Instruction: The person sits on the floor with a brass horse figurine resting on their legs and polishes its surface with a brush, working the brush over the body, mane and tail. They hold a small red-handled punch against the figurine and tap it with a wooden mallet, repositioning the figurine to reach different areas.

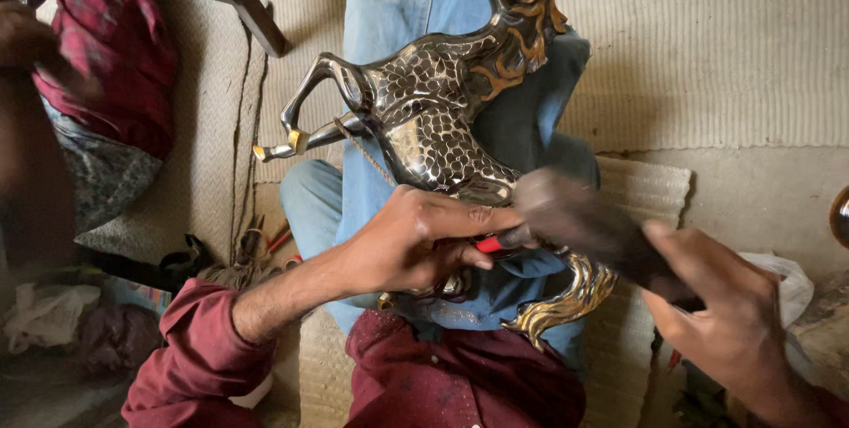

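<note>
A shiny metal horse figure (433,118) with a scale-like engraved pattern and gold mane and tail lies across my lap on blue cloth (389,21). My left hand (416,242) grips a red-handled tool (495,242) pressed against the horse's hindquarters. My right hand (716,313) holds a dark mallet (584,220), blurred with motion, its head right at the tool's end. The horse's gold tail (566,300) curls below the mallet.
Another person in a red checked garment (106,48) sits at the left, a hand (26,39) near the top left corner. A wooden stool leg (256,12) stands at the top. Woven mats (707,48) cover the floor. Small tools (265,247) lie left of my knee.
</note>
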A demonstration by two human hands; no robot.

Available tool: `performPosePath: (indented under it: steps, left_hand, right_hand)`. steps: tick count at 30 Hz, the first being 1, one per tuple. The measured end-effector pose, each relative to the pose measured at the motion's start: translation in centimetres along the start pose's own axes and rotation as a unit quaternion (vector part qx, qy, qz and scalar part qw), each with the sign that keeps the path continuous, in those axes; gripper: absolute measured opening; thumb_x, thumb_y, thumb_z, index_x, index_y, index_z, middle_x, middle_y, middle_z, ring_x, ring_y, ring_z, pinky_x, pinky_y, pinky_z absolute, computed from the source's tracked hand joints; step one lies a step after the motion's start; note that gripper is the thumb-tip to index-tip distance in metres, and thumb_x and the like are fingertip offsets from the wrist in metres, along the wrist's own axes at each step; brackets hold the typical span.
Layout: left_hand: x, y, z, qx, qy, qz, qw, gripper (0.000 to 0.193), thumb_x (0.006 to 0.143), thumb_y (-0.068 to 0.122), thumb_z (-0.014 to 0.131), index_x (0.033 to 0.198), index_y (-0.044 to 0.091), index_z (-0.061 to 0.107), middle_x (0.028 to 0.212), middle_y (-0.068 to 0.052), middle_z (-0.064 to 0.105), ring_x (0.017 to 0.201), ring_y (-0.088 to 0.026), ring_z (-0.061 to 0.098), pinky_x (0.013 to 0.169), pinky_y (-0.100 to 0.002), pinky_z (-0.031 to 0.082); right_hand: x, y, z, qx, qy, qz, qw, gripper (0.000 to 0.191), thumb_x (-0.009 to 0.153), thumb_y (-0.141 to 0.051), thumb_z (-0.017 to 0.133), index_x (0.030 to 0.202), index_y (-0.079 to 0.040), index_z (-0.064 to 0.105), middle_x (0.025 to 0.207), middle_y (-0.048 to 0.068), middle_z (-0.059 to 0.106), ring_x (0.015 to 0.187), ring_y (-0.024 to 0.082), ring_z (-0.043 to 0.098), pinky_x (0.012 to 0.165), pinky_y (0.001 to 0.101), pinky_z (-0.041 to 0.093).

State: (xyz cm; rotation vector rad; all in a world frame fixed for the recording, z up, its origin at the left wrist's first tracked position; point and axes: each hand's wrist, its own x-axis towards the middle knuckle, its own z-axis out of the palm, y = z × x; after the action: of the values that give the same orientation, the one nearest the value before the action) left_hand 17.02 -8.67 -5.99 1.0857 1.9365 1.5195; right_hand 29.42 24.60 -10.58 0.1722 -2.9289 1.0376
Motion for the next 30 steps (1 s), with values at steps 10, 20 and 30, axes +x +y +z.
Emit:
performPosePath:
  steps: [10,20,30]
  left_hand:
    - [0.3,0.3,0.0,0.015,-0.007,-0.032,0.999,0.058,0.087,-0.002,0.079,0.141,0.01,0.061,0.123,-0.013,0.075,0.107,-0.028,0.078,0.085,-0.035,0.061]
    - [0.8,0.2,-0.3,0.048,-0.028,-0.022,0.998,0.063,0.082,-0.004,0.076,0.141,0.013,0.062,0.12,-0.01,0.076,0.105,-0.029,0.077,0.084,-0.035,0.061]
    - [1.2,0.4,-0.6,-0.003,0.004,-0.009,1.0,0.056,0.091,0.007,0.079,0.144,0.009,0.059,0.129,-0.011,0.073,0.114,-0.029,0.077,0.092,-0.034,0.062]
  right_hand:
    - [-0.2,1.3,0.6,0.082,0.006,0.031,0.996,0.068,0.073,-0.009,0.079,0.137,-0.001,0.057,0.108,0.021,0.073,0.091,0.025,0.075,0.079,0.0354,0.058]
    - [0.6,0.7,-0.2,0.097,-0.019,0.001,0.995,0.073,0.071,-0.009,0.076,0.139,-0.002,0.054,0.104,0.02,0.072,0.089,0.024,0.074,0.073,0.0351,0.058]
    - [0.4,1.2,0.2,0.173,0.008,0.063,0.983,0.073,0.081,-0.01,0.078,0.145,0.001,0.046,0.099,0.01,0.073,0.085,0.015,0.072,0.079,0.0328,0.057]
